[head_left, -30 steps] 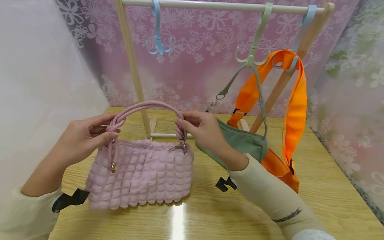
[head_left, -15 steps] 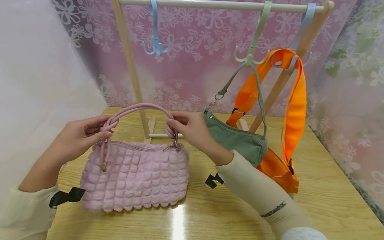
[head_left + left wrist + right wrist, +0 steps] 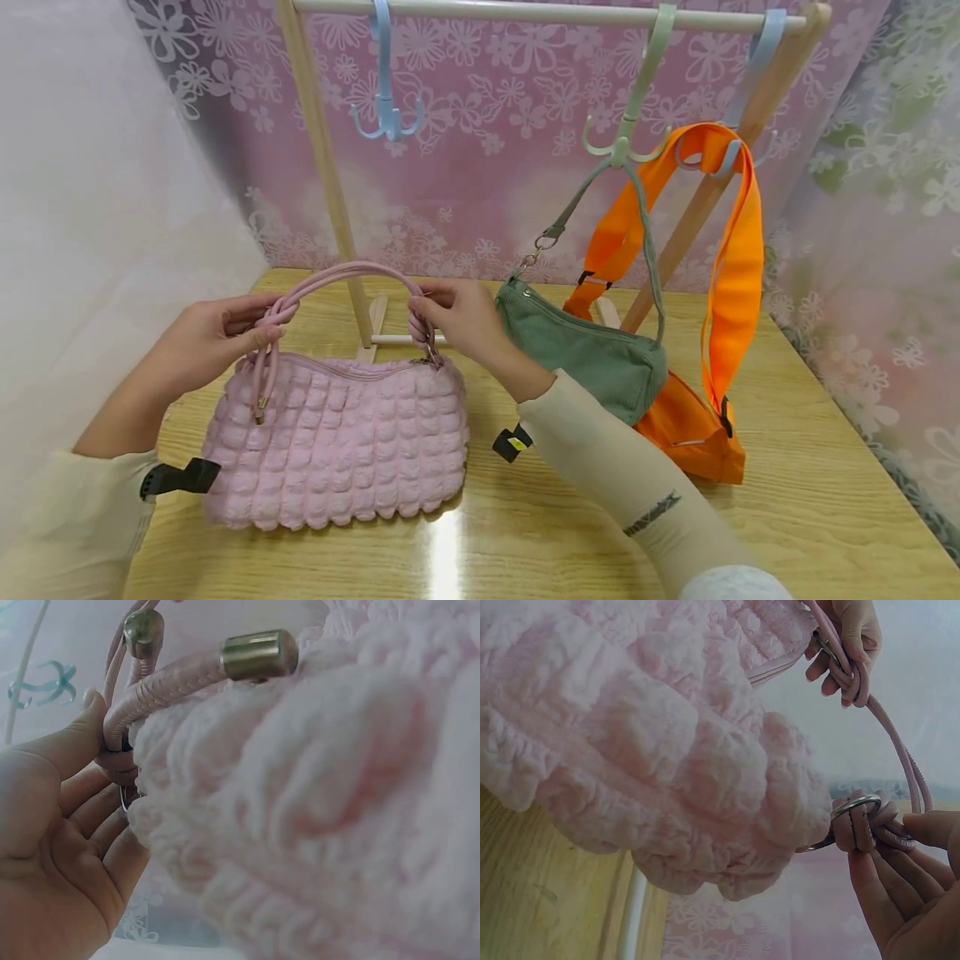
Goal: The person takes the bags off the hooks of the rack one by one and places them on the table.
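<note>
A pink puffy quilted handbag (image 3: 337,442) stands on the wooden table in the head view, its corded handle (image 3: 352,268) arched upward. My left hand (image 3: 198,346) pinches the knotted left end of that handle between thumb and fingers. Two cord ends with gold caps (image 3: 259,655) hang from this knot. At the other end, my right hand (image 3: 468,321) pinches the right knot, close to a metal ring (image 3: 866,801) that joins handle and bag. The right wrist view also has both knots, with the handle curving between them.
Behind stands a wooden rack with a white bar (image 3: 487,10). A blue hook (image 3: 386,108) hangs at left with nothing on it. A green handbag (image 3: 585,342) hangs from a green hook (image 3: 621,142); an orange bag (image 3: 697,433) hangs by its strap (image 3: 738,275) at right.
The pink handbag shifts left with both hands on its handle, mostly in the first half second. The right forearm moves left, showing more of the green handbag.
</note>
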Motion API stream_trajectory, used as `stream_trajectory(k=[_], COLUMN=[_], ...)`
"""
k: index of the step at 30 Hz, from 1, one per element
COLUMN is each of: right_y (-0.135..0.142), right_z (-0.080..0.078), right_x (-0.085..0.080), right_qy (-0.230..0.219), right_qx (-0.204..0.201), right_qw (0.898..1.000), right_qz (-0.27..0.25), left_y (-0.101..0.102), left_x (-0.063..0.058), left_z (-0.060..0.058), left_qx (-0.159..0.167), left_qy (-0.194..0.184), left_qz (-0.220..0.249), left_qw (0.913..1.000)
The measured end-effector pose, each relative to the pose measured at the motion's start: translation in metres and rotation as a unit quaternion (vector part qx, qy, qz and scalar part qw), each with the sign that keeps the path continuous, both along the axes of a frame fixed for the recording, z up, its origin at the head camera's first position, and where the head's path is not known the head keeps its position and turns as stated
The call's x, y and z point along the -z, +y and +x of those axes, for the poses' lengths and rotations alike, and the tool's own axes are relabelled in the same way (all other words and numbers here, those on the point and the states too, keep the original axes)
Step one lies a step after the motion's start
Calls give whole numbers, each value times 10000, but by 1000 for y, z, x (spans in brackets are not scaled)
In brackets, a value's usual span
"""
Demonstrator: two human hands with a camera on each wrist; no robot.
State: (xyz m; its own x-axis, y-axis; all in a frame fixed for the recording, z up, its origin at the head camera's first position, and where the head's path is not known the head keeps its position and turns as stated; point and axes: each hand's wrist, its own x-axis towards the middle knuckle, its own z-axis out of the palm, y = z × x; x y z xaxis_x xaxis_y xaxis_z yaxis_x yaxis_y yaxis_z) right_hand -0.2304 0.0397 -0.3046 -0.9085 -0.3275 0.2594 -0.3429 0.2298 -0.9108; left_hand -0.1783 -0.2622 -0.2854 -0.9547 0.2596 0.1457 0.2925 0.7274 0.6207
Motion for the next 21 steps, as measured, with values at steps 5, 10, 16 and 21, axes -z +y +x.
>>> stream_trajectory(k=[5,10,16,21], right_y=[-4,-6,-9,-13], right_z=[-9,-16,-22,-27], right_x=[9,16,27,35], right_qy=[108,174,-101,-262], right_qx=[266,439,517,526], right_qw=[9993,9973,9961,9953], right_qz=[251,564,704,770], left_y=[-4,-6,-9,-9], left_x=[6,13,22,27], left_z=[-7,-15,-25,-27], left_qx=[120,389,439,409], left_qy=[-171,-266,-596,-796], left_qz=[33,78,172,182], left_qw=[9998,9989,9971,9958])
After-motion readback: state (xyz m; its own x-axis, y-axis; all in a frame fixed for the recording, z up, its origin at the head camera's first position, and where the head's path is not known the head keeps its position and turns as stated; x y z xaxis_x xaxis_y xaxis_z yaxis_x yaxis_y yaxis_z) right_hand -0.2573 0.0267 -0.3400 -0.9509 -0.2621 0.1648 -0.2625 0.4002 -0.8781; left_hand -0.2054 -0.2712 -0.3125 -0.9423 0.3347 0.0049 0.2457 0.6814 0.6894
